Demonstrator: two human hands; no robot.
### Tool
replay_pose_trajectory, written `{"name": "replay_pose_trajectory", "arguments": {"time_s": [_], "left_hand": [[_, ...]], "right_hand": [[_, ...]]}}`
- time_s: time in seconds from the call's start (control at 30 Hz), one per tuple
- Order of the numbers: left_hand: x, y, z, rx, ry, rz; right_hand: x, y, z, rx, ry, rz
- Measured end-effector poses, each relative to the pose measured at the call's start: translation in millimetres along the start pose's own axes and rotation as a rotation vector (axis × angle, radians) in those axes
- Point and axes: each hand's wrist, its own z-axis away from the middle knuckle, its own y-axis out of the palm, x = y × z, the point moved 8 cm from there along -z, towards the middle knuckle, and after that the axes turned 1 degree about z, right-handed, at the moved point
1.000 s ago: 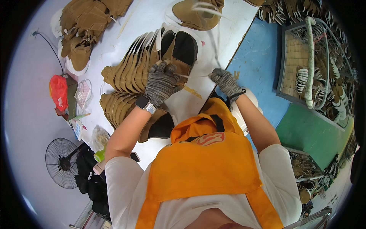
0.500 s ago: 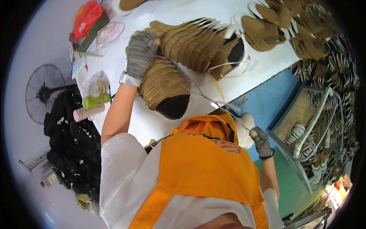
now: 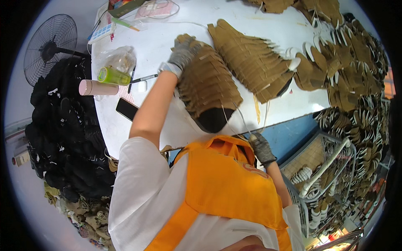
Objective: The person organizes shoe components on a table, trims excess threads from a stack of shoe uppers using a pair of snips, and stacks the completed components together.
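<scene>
On the white table (image 3: pixel 167 121) lies a stack of overlapping brown shoe uppers (image 3: pixel 211 75), its near end showing a black inside. My left hand (image 3: pixel 185 54), in a grey knit glove, is closed around the far end of this stack. In the other grey glove, my right hand (image 3: pixel 262 149) is closed with a thin pale cord (image 3: pixel 243 119) at its fingertips, just right of the stack's near end. The cord runs up to the stack's near end. Beside it, on the right, rests a second stack of brown uppers (image 3: pixel 253 60), with a cord hanging from its near end.
More brown uppers (image 3: pixel 312 73) fill the table's right side. A wire cage cart (image 3: pixel 312 167) stands right of me. On the left are a green cup (image 3: pixel 113 76), pink bottle (image 3: pixel 98 88), phone (image 3: pixel 127 109), a black heap (image 3: pixel 67 129) and a fan (image 3: pixel 50 46).
My right hand has come in from the right, closer to the stack. The cord, earlier stretched long between my hands, now spans a shorter gap. My left hand keeps its hold; the view has shifted.
</scene>
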Motion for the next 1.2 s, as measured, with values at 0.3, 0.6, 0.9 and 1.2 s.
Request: {"name": "replay_pose_trajectory", "arguments": {"time_s": [0.3, 0.6, 0.9, 1.2], "left_hand": [[-58, -56, 54, -0.193, -0.273, 0.226], [-42, -64, 60, -0.198, -0.286, 0.348], [-51, -74, 62, -0.231, -0.256, 0.377], [99, -41, 36, -0.465, -0.603, 1.023]], "right_hand": [[86, 37, -162, -0.299, -0.551, 0.533], [-4, 22, -40, 0.179, 0.286, -0.444], [69, 13, -115, 0.063, 0.435, -0.311], [37, 18, -116, 0.137, 0.436, -0.364]]}}
